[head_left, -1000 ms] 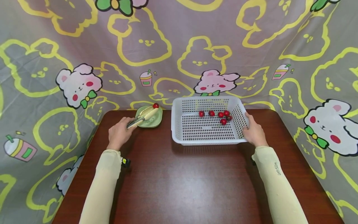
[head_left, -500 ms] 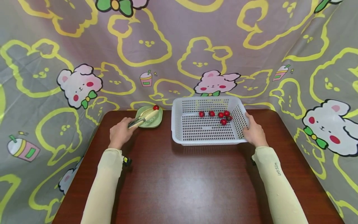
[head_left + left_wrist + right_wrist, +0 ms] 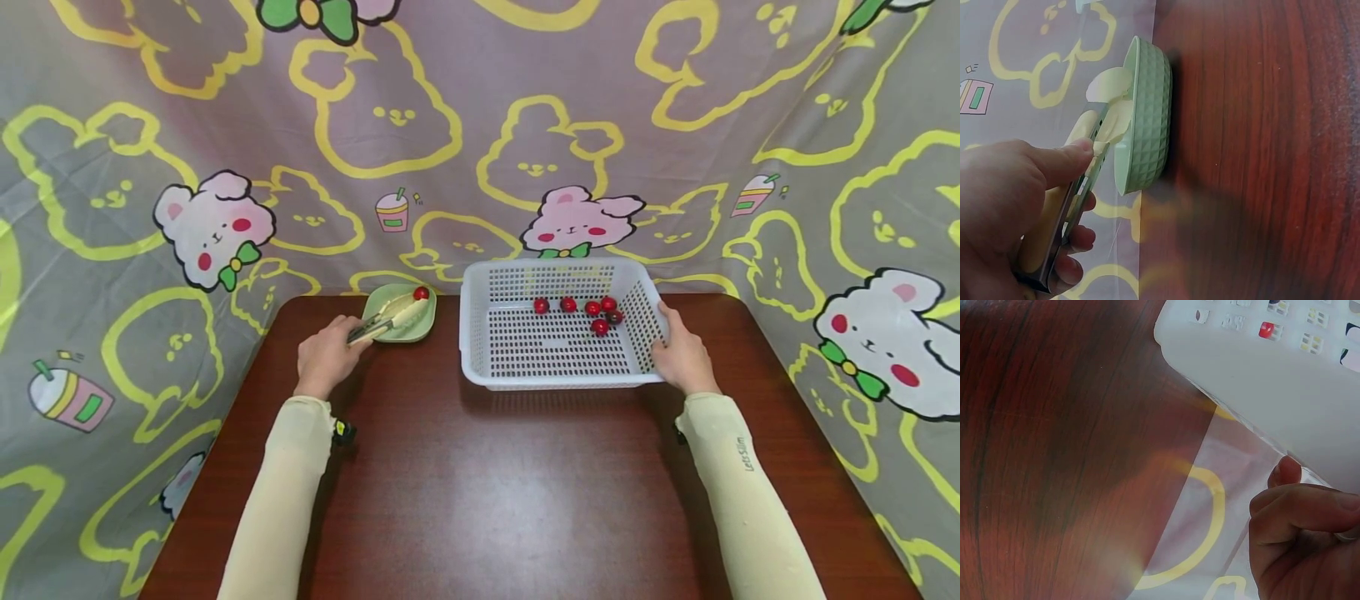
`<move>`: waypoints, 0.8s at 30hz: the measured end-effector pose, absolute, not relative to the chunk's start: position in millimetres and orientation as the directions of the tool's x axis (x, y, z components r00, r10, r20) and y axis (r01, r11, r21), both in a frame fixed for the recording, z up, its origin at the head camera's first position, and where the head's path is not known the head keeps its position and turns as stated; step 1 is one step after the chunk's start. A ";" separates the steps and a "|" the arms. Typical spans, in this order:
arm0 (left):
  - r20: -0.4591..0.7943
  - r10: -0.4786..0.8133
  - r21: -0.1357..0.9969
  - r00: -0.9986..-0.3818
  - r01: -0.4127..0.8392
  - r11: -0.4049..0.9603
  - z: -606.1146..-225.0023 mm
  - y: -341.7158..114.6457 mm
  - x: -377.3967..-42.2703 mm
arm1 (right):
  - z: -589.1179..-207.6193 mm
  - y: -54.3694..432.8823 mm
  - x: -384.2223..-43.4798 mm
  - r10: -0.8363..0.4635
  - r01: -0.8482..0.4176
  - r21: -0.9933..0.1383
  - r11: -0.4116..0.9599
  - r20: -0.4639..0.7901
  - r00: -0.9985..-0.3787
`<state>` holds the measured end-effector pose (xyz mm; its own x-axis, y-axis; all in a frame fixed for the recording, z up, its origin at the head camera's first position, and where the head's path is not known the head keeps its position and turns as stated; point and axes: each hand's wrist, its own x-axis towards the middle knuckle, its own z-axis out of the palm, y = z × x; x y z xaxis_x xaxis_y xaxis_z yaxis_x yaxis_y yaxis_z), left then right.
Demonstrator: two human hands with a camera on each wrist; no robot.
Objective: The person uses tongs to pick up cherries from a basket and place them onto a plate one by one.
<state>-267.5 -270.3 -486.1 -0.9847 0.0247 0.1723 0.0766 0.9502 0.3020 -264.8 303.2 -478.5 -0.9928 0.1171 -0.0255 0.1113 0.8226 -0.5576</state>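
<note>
My left hand point(image 3: 326, 356) grips a pair of tongs point(image 3: 1054, 215) with cream-coloured tips and metal arms. The tips reach over the rim into a small green plate point(image 3: 1150, 119), where a red cherry-like fruit point(image 3: 421, 293) lies at the far right side, just past the tips. My right hand point(image 3: 681, 350) holds the right rim of a white perforated basket point(image 3: 555, 382), thumb inside and fingers outside. Several red fruits point(image 3: 592, 308) lie in the basket, mostly toward its back right. In the right wrist view, curled fingers point(image 3: 1310, 509) show at the basket's edge.
Basket and plate stand side by side at the back of a dark brown wooden table point(image 3: 495, 500). A patterned cloth point(image 3: 450, 125) hangs close behind the table and along both sides.
The left hand has shifted slightly right, and the tongs' tips have dropped lower into the plate, now beside the fruit. The right hand and the basket have stayed put.
</note>
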 end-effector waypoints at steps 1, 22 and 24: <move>0.173 0.025 0.301 -0.985 0.076 0.951 -486.6 -269.9 -267.5 | -478.5 303.1 -264.7 0.117 0.111 -0.556 0.823 -0.025 -0.993; 0.155 0.035 0.271 -0.987 0.077 0.959 -493.3 -268.6 -271.4 | -479.8 304.3 -265.0 0.114 0.111 -0.564 0.818 -0.029 -0.993; 0.159 0.035 0.268 -0.987 0.077 0.960 -493.9 -267.9 -272.0 | -479.7 304.3 -264.9 0.119 0.118 -0.571 0.812 -0.037 -0.992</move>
<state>-272.0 -267.9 -493.9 -0.9867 0.0345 0.1586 0.0767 0.9604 0.2680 -264.9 304.3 -479.7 -0.9923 0.1186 -0.0368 0.1183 0.8123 -0.5711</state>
